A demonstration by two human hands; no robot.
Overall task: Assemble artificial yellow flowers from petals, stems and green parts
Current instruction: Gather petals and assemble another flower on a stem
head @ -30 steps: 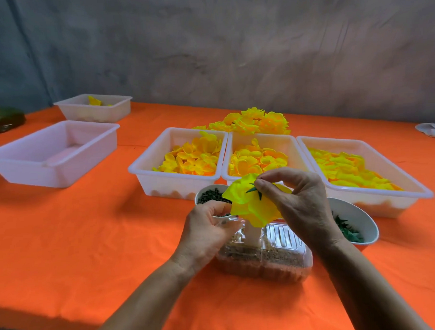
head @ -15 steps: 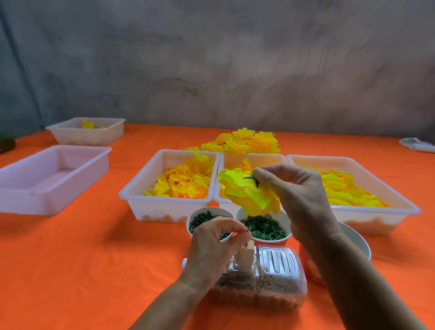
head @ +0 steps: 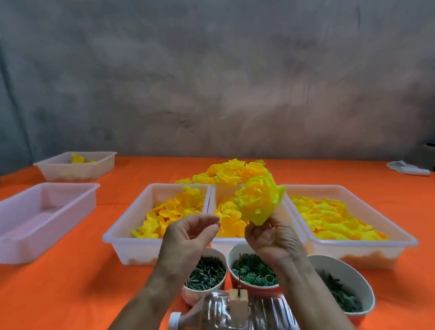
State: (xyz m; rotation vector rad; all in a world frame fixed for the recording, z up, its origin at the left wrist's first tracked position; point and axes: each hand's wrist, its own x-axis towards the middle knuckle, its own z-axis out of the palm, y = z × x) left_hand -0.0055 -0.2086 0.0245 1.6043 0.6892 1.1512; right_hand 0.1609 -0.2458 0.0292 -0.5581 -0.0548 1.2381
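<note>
Pinching a yellow flower (head: 259, 200) above the trays, the right hand (head: 272, 239).

left hand (head: 189, 237): raised, fingers loosely curled, holding nothing | right hand (head: 274, 239): raised, fingers pinching

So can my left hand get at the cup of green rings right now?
Probably yes: the left hand hovers open and holds nothing, and the cup of green rings sits open-topped just below, partly under the right hand.
</note>
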